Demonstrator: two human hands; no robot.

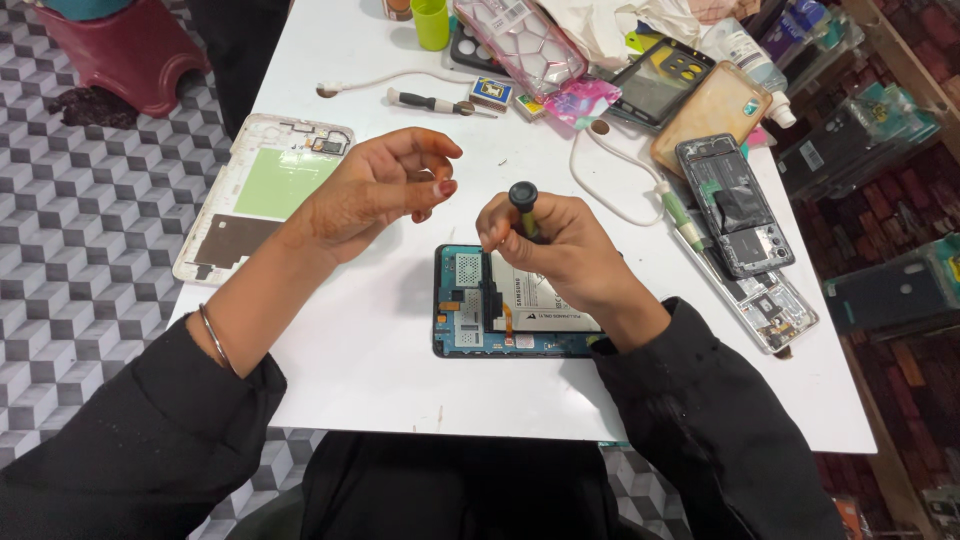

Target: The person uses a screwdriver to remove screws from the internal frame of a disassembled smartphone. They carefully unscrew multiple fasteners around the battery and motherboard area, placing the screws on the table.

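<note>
Screwdriver (523, 205) upright — between right-hand fingers (497, 232).

**Layout on the worktable**

Opened tablet (480, 315) flat on the table (400, 390), near the front edge. Right hand (560, 250) above it, gripping an upright screwdriver (523, 205); left hand (375, 190) raised just to the left. Further left, a tablet back cover (262, 195) overhanging the table's edge. Behind the hands, a second screwdriver (432, 102). To the right, an opened phone (733, 203) lying on another frame (770, 300).

screwdriver (523, 205) over opened tablet (500, 318)
</note>
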